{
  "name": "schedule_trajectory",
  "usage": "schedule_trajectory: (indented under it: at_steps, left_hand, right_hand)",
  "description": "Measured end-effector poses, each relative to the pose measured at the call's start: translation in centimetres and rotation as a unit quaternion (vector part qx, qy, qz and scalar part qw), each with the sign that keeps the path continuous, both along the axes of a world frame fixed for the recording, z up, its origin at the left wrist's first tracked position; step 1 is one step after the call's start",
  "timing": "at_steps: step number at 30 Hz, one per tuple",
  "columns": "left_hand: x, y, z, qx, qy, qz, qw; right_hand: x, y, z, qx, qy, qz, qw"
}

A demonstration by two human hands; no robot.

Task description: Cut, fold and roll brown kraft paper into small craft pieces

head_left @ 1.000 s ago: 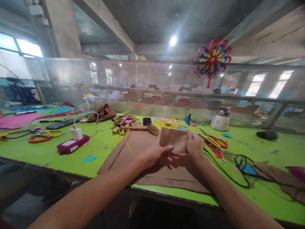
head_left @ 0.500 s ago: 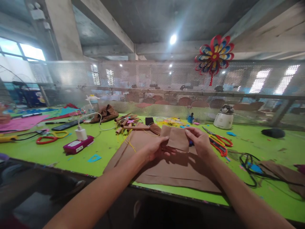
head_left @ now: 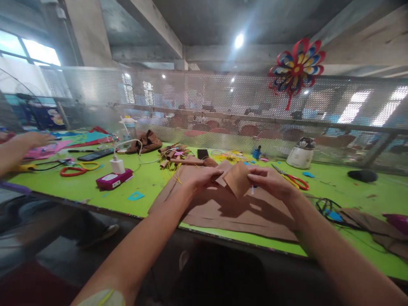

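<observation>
Folded brown paper (head_left: 238,180) has turned cornerwise | left hand (head_left: 205,178), right hand (head_left: 272,182) pinching it | purple power strip (head_left: 114,182): any lettering blurred

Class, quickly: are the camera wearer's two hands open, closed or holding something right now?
Left hand: closed, holding the left side of a small folded brown paper piece.
Right hand: closed, pinching the same piece's right edge.

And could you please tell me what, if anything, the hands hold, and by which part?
A folded brown piece, seemingly paper: the left hand holds it at its left side, the right hand by its right corner.
</observation>
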State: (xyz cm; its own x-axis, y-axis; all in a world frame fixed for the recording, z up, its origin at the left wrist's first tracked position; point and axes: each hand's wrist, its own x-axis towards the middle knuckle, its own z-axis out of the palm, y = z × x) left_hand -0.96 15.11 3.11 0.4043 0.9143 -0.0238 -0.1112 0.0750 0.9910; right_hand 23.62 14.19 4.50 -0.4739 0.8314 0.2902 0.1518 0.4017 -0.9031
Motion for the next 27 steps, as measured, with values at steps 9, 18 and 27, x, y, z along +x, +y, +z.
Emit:
schedule_trajectory:
  at_steps: [9,18,27]
  left_hand:
    - [-0.6,0.0,0.4,-0.006,-0.054,-0.04,0.998]
    - [0.8,-1.3,0.6,-0.027,-0.119,0.016,0.992]
    - [1.0,-0.9,-0.3,-0.021,-0.133,0.048,0.99]
  right_hand:
    - [-0.6,-1.9,1.4,-0.013,-0.05,0.046,0.998]
    - [-1.3,-0.7,-0.9,0.016,-0.048,-0.061,0.997]
    - [-1.7,0.1,-1.6,0.047,-0.036,-0.083,0.995]
